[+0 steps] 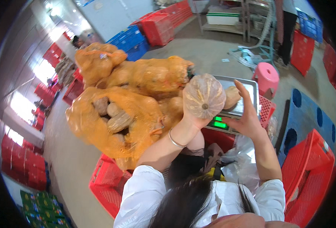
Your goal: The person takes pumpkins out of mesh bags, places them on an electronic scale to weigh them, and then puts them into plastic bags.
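A round pumpkin (204,95) with pale stripes rests in my left hand (193,121), its stem end towards me. My right hand (245,114) is off to its right, fingers spread and holding nothing. Below and between the hands is a metal weighing scale (249,88) with a lit green display (220,124). On the scale plate lies a tan squash (231,97), partly hidden by the pumpkin and my right hand. To the left, an orange mesh sack (85,125) gapes open, showing several squashes (121,121) inside.
More filled mesh sacks (151,74) are piled behind the opened one. A red crate (310,176) stands at my right, near a blue plastic pallet (307,119) and a pink stool (266,77). Another red crate (106,182) sits below the sacks. A person's dark-clad leg (288,37) shows at the back right.
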The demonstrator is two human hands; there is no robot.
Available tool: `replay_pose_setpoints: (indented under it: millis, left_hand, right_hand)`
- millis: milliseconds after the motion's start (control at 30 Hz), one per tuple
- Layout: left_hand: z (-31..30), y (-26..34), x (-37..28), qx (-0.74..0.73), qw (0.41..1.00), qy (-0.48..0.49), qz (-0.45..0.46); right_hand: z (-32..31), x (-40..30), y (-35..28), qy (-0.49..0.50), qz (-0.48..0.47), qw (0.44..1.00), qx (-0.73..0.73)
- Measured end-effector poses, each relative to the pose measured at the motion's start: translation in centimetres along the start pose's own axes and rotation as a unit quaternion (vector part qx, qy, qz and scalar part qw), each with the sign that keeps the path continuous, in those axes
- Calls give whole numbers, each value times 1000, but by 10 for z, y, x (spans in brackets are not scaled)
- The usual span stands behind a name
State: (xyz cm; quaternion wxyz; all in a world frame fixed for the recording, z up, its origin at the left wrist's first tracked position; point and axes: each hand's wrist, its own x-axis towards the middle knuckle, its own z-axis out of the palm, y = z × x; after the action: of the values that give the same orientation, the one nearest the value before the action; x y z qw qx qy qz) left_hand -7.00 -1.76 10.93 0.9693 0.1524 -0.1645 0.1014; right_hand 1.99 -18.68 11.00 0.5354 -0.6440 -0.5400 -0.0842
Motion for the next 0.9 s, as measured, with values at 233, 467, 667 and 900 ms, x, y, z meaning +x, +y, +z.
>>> replay_pose_setpoints:
  millis: [233,467,667,900]
  left_hand:
    - [-31,-30,26,112,955,67,-268]
    - [-69,-46,28,430,872,56,-228]
    - [-114,-76,15,265,944,44,-195]
    - [-118,-52,25,598,784,-154,-70]
  right_hand:
    - [-23,-3,22,20,-168,982,-78]
    - [-25,-20,53,157,204,910,326]
    - [-3,-42,86,185,281,869,362]
    - [19,-57,102,117,89,974,174]
